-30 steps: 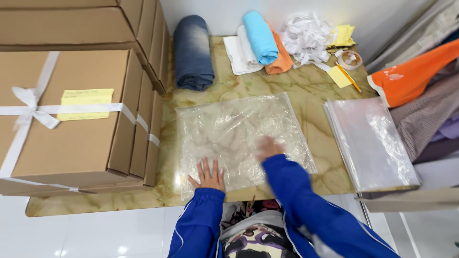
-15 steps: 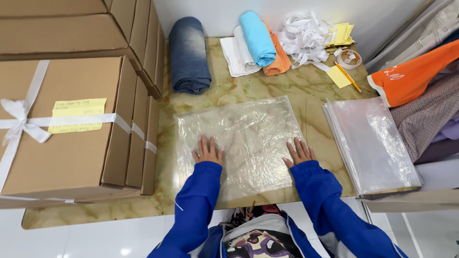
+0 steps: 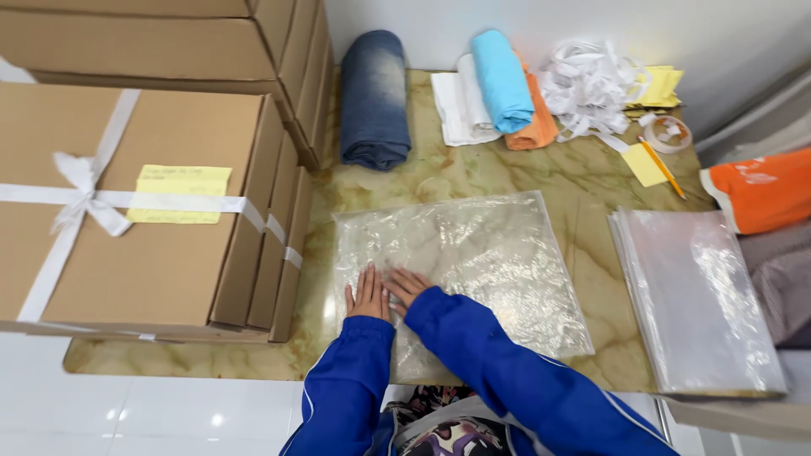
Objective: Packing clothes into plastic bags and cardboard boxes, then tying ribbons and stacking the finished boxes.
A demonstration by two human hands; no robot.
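Note:
A clear plastic bag lies flat on the marble table top, crinkled and glossy. My left hand presses flat on the bag's near left part, fingers together and pointing away from me. My right hand lies right beside it, also flat on the plastic, touching or nearly touching the left one. Both arms wear blue sleeves. Neither hand grips anything.
Tied cardboard boxes with white ribbon fill the left side. Rolled denim, white, blue and orange folded cloths, a ribbon tangle, yellow notes, a pencil and a tape roll lie at the back. A stack of clear bags sits right.
My right hand has slid left across the bag from its right side and now rests next to my left hand, which has stayed near the bag's left part.

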